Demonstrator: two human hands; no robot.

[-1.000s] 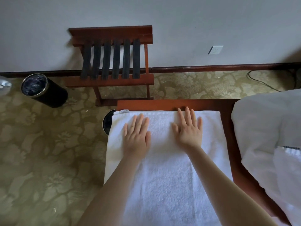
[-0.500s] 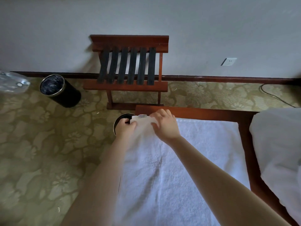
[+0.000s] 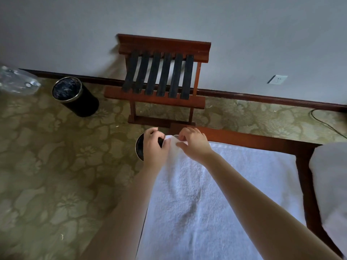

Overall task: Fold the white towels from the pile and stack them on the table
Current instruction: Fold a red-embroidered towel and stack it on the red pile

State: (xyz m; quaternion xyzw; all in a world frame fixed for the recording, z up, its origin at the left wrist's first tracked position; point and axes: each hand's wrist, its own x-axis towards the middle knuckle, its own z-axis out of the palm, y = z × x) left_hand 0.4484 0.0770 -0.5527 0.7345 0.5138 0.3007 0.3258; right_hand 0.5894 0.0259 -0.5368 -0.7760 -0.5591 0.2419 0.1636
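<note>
Left hand and right hand pinch the white towel (flat on the desk) by one corner, probably to fold

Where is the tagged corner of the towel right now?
In the head view, the tagged corner is at the far left corner of the table, pinched between the left hand and right hand, beside a dark bin on the floor.
</note>
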